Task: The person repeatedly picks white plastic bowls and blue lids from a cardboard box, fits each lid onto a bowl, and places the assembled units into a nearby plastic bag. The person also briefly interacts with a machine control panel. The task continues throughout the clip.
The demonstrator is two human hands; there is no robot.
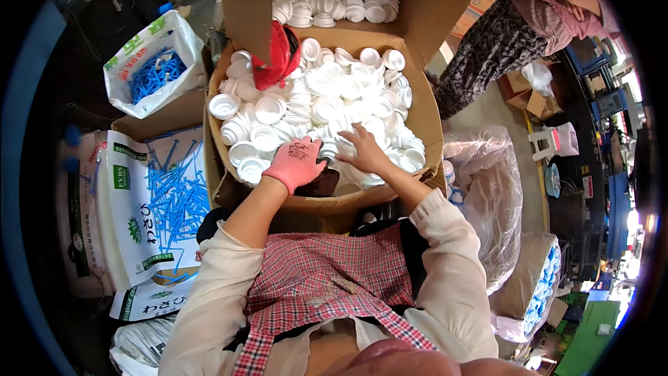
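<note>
a crowded workshop floor is shown from above. a large cardboard box (426, 122) is set directly in front of the person and is filled with white plastic caps (327, 108). a second cardboard box (245, 0), also loaded with white caps, is placed behind it. a red object (277, 56) is lodged at the far left edge of the near pile. to the left, an open white bag (149, 42) of blue plastic sticks is stood on the floor, and more blue sticks (174, 198) are spread over printed sacks. clear plastic bags (490, 191) are heaped to the right. another person (518, 17) is seated at the upper right.

the left hand (298, 160), covered by a pink glove, is laid palm down with fingers spread on the near edge of the cap pile; no cap is seen gripped. the right hand (363, 150), bare, is rested on the caps just beside it with fingers loosely curled; whether a cap is pinched under it cannot be told.
</note>
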